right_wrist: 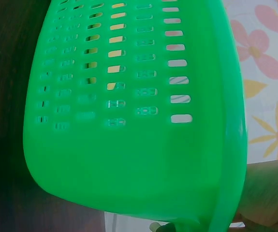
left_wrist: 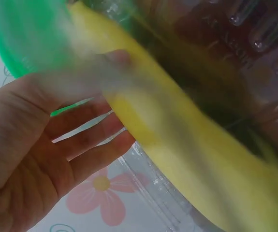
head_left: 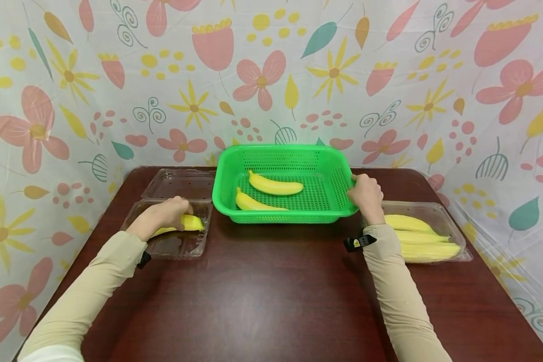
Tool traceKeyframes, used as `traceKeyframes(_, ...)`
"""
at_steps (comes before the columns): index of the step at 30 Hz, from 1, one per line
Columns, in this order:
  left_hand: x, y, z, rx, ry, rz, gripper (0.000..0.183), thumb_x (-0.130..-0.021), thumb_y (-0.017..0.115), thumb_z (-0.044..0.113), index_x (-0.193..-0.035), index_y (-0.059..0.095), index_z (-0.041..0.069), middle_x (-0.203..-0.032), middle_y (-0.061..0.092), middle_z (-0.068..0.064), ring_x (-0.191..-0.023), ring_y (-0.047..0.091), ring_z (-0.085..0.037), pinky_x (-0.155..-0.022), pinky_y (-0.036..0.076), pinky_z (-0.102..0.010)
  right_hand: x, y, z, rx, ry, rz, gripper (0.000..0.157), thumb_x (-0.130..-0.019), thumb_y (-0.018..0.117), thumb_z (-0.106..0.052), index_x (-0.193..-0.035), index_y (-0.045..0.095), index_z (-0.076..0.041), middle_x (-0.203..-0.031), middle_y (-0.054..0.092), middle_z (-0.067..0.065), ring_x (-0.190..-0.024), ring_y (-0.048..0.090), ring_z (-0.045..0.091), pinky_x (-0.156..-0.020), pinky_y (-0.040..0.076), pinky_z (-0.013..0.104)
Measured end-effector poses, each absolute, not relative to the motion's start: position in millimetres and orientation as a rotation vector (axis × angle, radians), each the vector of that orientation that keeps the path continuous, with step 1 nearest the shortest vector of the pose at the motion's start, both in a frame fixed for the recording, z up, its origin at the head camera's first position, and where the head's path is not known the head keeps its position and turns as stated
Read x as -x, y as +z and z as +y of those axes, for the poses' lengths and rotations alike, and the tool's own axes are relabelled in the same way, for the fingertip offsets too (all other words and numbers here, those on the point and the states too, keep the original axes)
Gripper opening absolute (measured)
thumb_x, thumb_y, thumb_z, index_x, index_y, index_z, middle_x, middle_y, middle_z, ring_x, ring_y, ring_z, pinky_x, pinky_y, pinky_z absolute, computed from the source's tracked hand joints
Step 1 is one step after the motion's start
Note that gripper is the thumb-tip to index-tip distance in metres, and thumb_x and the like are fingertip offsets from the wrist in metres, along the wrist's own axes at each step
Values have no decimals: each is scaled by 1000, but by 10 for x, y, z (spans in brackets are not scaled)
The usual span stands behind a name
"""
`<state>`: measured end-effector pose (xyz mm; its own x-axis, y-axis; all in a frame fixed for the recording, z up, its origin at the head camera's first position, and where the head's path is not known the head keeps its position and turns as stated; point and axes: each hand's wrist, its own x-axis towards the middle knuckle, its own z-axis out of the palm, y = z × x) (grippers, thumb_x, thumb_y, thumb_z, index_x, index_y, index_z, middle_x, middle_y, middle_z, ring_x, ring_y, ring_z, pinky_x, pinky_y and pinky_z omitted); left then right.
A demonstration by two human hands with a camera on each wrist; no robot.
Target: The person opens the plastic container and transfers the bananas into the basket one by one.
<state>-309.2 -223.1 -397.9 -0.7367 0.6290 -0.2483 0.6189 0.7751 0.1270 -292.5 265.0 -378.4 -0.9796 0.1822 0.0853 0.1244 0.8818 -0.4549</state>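
So left hand [head_left: 169, 213] is curled round a banana [head_left: 191, 222] down in the clear tray [head_left: 199, 247], while right hand [head_left: 366, 195] grips the rim of the green basket [head_left: 280, 152] between the hands, two bananas [head_left: 273, 186] inside.

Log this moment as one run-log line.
left hand: grips banana in clear tray | right hand: holds green basket rim | basket: two bananas

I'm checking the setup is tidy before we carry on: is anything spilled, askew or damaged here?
Nothing stands out. Two yellow bananas lie flat in the green perforated plastic basket, which sits level on the dark wooden table. The left hand grips a banana in an open clear plastic clamshell; the right hand holds the basket's rim.
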Motion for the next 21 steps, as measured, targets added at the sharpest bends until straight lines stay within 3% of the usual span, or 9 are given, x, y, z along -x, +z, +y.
traceKeyframes(9,3084,-4030,-2257,-973,102,2686,34,-70,81,-1,-103,70,-4,-99,70,-16,-80,65,-24,-65,53,-32,2932,-3792,2650,241,691,-2916,56,-84,43,0,-140,49,-1,-133,53,31,-53,36,25,-47,28,33)
traceKeyframes(14,3095,-4043,-2250,-1025,118,2687,29,-69,79,-4,-96,71,-2,-90,70,-10,-69,56,-15,-60,46,-26,2938,-3797,2651,260,680,-2911,56,-84,44,-2,-140,50,-2,-132,54,30,-56,42,28,-48,32,34)
traceKeyframes(21,3079,-3999,-2235,-1026,119,2675,25,-69,78,-5,-91,70,0,-82,67,-6,-65,48,-12,-58,41,-24,2936,-3781,2642,284,683,-2920,56,-84,44,-2,-140,50,-3,-132,54,31,-58,43,29,-49,33,35)
